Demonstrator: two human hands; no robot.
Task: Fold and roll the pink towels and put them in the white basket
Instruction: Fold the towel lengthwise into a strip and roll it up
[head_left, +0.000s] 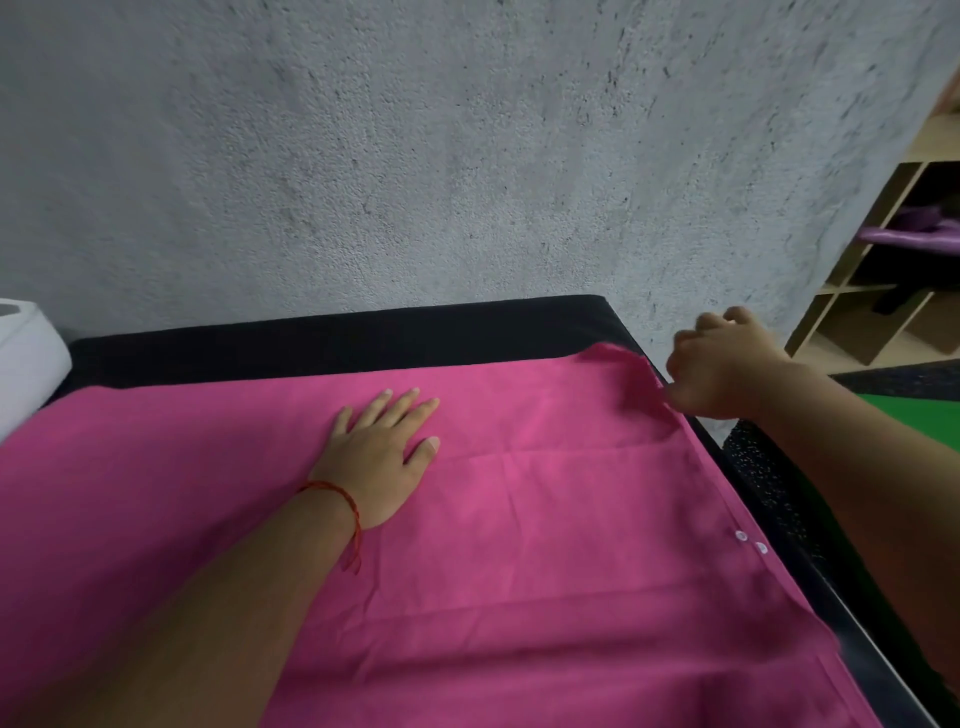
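Note:
A pink towel (545, 519) lies spread flat over the black table (311, 343), reaching its right edge. My left hand (382, 452) presses flat on the towel's middle, fingers straight, a red thread on the wrist. My right hand (722, 364) is at the towel's far right corner, fingers curled and pinching the raised fabric there. A white basket (26, 358) shows partly at the left edge, beside the table's far left corner.
A rough grey wall stands right behind the table. At the right is a wooden shelf unit (878, 270) with a purple item in one compartment. A green mat (904, 410) lies on the dark floor to the right of the table.

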